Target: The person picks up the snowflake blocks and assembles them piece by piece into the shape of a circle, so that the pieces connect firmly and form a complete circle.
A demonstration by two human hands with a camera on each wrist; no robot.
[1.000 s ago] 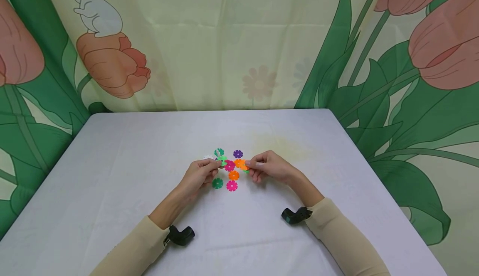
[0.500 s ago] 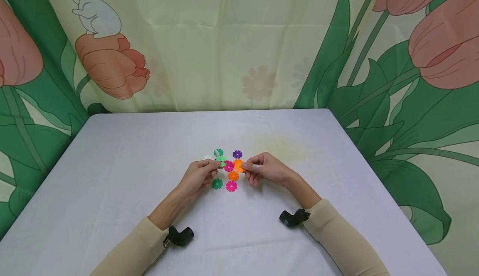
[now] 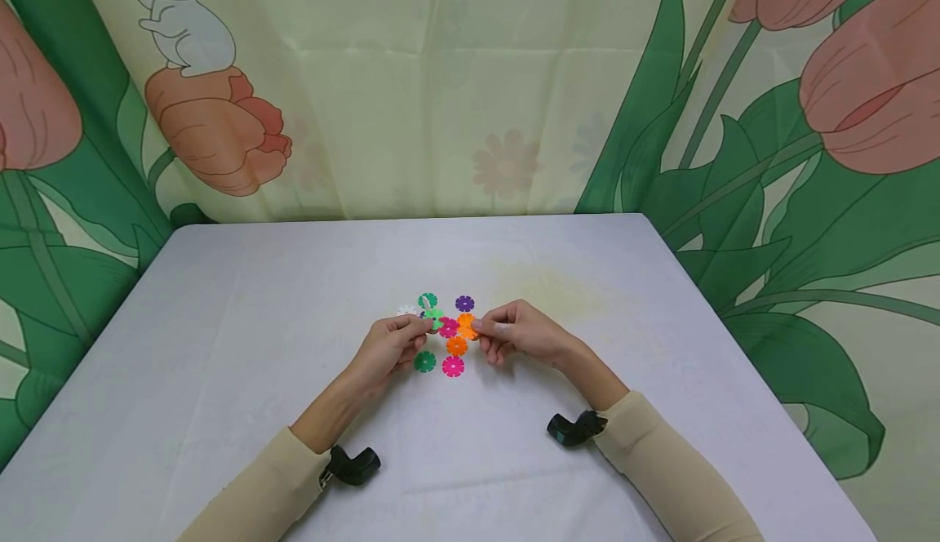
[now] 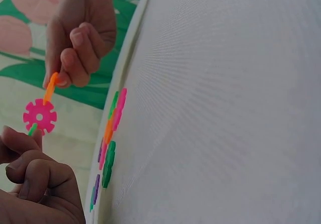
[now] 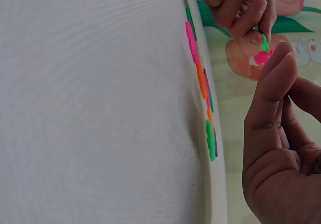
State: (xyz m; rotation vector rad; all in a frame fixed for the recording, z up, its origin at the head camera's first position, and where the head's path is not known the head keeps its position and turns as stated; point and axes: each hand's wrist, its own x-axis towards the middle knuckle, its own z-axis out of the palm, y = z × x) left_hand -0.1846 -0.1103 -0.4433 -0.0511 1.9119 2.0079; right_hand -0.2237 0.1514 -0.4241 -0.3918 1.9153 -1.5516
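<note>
In the head view my left hand [image 3: 389, 348] pinches a light green notched plastic disc [image 3: 435, 316] between thumb and fingers. Opposite it, my right hand [image 3: 525, 333] pinches an orange notched disc [image 4: 49, 90] by its edge. Between the two hands is a pink notched disc [image 4: 46, 113], held up off the table. The left wrist view shows it meeting the green disc at one edge and the orange disc at the other, in a short chain. From the right wrist, the right thumb and fingers hide the orange disc, while the green disc [image 5: 265, 44] shows at the left fingertips.
Several loose discs lie flat beneath the hands, among them dark green [image 3: 425, 362], pink [image 3: 453, 366], orange [image 3: 457, 346] and purple [image 3: 465, 304] ones. A white cloth covers the table [image 3: 257, 346]. A printed curtain [image 3: 396, 117] hangs behind its far edge.
The right hand has come slightly left with the orange disc, bringing it up to the pink disc. The left hand has stayed almost still. During the last half second little moves.
</note>
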